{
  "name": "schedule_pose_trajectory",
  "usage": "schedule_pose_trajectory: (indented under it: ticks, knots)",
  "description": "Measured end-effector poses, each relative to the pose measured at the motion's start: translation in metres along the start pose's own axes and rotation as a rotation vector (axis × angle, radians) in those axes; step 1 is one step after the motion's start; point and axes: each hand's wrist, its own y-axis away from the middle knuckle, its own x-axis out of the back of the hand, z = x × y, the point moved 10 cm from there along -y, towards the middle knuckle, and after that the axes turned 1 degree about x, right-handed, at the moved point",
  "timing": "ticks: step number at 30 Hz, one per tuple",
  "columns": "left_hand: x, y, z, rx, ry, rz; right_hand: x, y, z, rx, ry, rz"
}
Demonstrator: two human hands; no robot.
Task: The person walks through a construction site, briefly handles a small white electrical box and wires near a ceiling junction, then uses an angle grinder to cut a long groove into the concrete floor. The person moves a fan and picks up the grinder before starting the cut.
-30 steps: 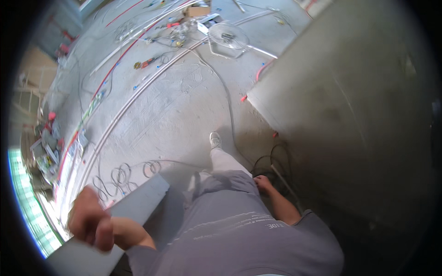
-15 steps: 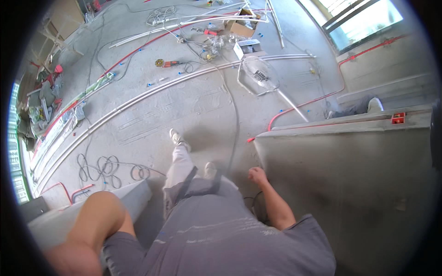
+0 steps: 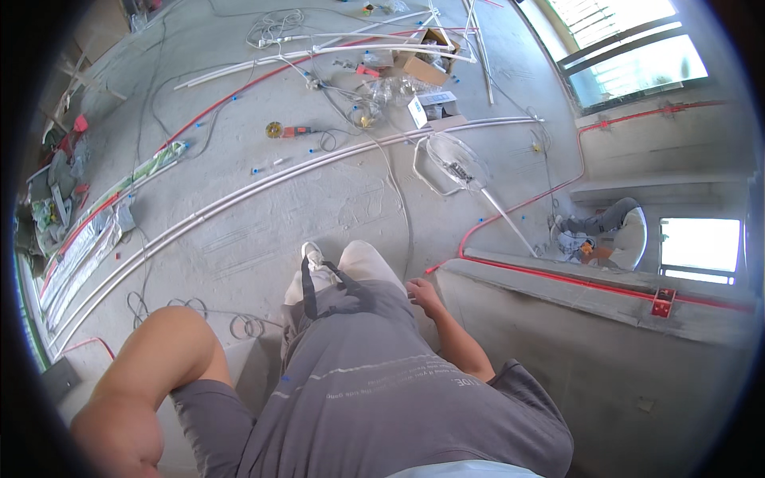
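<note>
My right hand hangs beside my right thigh, near the end of the low grey wall. Its fingers are loosely bent and apart, with nothing visible in them. My left arm is sharply bent at the elbow, and its forearm runs back to the lower left edge. The left hand itself does not show. Dark straps lie across my light trousers, below the hem of my grey T-shirt.
Long white pipes cross the concrete floor. An orange-red angle grinder, cardboard boxes and a framed light lie ahead. Red conduit tops the low wall, which has a red junction box. Another person bends down beyond it.
My view has shifted, showing more beyond the low wall, including a person and a window. My right hand has come closer to my thigh. One leg has stepped up and its knee now shows.
</note>
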Motion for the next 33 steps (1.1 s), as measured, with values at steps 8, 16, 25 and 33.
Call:
schedule_pose_trajectory:
  ticks: [8,16,25,33]
  knots:
    - [0.104,-0.033,-0.11,0.34,-0.045,-0.45,-0.021,-0.069,-0.067,-0.093,0.03,0.011]
    - [0.15,-0.112,-0.257,0.311,-0.071,-0.363,-0.025,-0.178,-0.159,-0.233,-0.002,-0.041]
    - [0.217,-0.179,-0.381,0.338,0.057,-0.365,-0.008,-0.246,-0.394,0.169,-0.189,0.109]
    - [0.357,-0.206,-0.489,0.452,0.408,-0.264,-0.084,-0.239,-0.385,-0.027,-0.288,0.311]
